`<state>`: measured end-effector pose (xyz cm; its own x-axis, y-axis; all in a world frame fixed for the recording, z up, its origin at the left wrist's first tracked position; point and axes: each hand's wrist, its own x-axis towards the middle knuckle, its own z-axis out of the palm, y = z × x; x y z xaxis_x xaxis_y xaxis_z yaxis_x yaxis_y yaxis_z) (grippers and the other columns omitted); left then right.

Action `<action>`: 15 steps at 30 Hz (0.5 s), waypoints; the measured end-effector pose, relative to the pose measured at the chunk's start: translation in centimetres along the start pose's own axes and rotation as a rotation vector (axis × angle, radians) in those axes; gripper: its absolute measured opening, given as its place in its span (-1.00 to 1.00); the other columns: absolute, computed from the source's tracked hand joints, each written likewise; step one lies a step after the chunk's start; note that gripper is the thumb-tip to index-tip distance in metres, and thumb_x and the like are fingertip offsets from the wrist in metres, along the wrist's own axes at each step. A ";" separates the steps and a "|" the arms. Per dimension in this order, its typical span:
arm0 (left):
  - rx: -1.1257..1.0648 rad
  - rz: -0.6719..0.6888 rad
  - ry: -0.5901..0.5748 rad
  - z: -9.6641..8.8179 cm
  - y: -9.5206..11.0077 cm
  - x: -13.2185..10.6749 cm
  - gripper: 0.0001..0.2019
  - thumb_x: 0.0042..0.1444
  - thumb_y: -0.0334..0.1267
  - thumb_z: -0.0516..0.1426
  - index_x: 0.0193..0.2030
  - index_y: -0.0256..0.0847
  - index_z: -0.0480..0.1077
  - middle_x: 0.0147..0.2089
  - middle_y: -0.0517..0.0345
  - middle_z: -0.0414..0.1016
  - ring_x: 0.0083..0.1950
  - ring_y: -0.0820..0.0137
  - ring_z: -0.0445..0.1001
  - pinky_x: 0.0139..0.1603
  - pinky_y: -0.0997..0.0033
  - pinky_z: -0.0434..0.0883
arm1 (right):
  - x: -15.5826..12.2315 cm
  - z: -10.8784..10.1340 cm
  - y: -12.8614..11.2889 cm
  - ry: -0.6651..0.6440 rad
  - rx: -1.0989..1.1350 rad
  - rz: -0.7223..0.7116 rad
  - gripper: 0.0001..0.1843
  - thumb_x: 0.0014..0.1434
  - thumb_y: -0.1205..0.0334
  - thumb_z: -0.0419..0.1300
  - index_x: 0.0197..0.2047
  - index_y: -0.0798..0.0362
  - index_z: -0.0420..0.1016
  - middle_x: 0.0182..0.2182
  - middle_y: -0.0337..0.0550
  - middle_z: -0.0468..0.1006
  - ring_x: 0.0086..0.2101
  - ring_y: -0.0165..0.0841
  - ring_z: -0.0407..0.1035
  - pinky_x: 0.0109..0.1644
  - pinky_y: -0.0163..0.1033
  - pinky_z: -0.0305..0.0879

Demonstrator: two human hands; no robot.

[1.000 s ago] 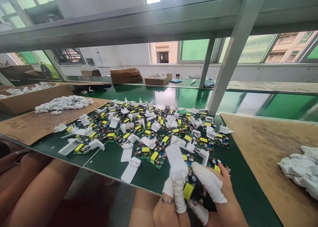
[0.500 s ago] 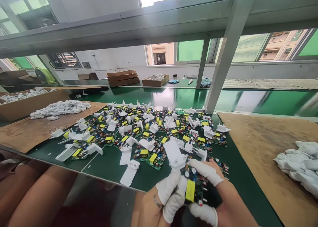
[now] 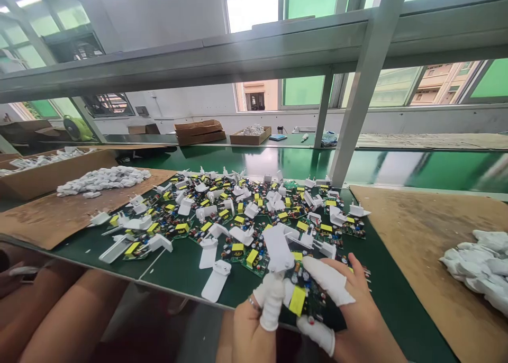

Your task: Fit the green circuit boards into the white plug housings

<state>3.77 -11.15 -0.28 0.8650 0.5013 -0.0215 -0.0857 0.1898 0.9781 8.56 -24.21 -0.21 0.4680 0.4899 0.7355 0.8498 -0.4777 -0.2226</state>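
My left hand (image 3: 257, 312), with white finger cots and a ring, grips a white plastic plug housing (image 3: 277, 246) at its pin end. In my right hand (image 3: 355, 307), also wearing white cots, is a circuit board (image 3: 314, 298) with a yellow transformer, pinched between thumb and fingers. The board sits close beside the left fingertips, near the housing's lower end; whether wires join the two I cannot tell. Just beyond both hands lies a wide spread of similar boards with yellow transformers (image 3: 252, 257) and white plug housings (image 3: 216, 281).
Heaps of small white parts lie on brown cardboard at left (image 3: 103, 180) and right (image 3: 480, 262). A carton (image 3: 59, 172) stands far left. A slanted metal post (image 3: 357, 88) and shelf rise beyond the green bench (image 3: 190, 270). Another person's legs (image 3: 75, 315) show at lower left.
The view has tipped up slightly, so the scene sits lower. My left fingers have shifted under the housing, and the board has tilted slightly in my right hand.
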 end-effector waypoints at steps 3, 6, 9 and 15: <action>0.032 -0.022 0.133 0.2 -0.6 -0.6 -0.58 -0.29 -0.06 0.23 -0.26 -0.25 0.45 -0.48 0.11 0.52 -0.23 0.19 0.44 -0.15 0.29 0.40 | 0.3 0.2 -0.4 -0.002 -0.016 -0.052 -0.56 0.10 0.32 -0.02 0.07 0.16 0.05 -0.16 0.06 0.31 -0.13 -0.14 0.17 0.06 0.14 -0.34; 0.042 -0.059 0.258 0.1 -1.1 -1.2 -0.61 -0.27 -0.08 0.22 -0.24 -0.17 0.44 -0.43 0.15 0.52 -0.18 0.18 0.43 -0.13 0.32 0.40 | 0.8 0.5 -0.7 -0.013 -0.002 -0.105 -0.53 0.10 0.32 0.00 0.09 0.18 0.02 -0.17 0.07 0.30 -0.13 -0.12 0.16 0.05 0.18 -0.36; 0.003 -0.068 0.250 -0.4 -1.2 -0.7 -0.61 -0.17 -0.03 0.14 -0.20 -0.19 0.42 -0.39 0.13 0.52 -0.17 0.17 0.42 -0.14 0.27 0.40 | 1.6 0.3 -1.0 -0.029 -0.028 -0.170 -0.48 0.09 0.32 0.03 0.11 0.21 0.00 -0.18 0.09 0.31 -0.13 -0.12 0.16 0.05 0.18 -0.38; -0.059 0.020 0.122 -3.4 -1.8 1.9 -0.59 -0.07 0.04 0.02 -0.27 -0.24 0.45 -0.41 0.05 0.52 -0.19 0.22 0.44 -0.11 0.25 0.38 | 6.0 -1.6 0.7 -0.181 -0.066 -0.063 -0.51 0.05 0.31 0.02 0.08 0.08 0.06 -0.10 -0.07 0.28 -0.10 -0.18 0.13 0.06 0.05 -0.22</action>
<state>3.83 -7.66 -2.83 0.7964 0.6040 -0.0307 -0.1341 0.2259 0.9649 11.63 -22.75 5.05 0.4554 0.6406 0.6182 0.8640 -0.4855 -0.1333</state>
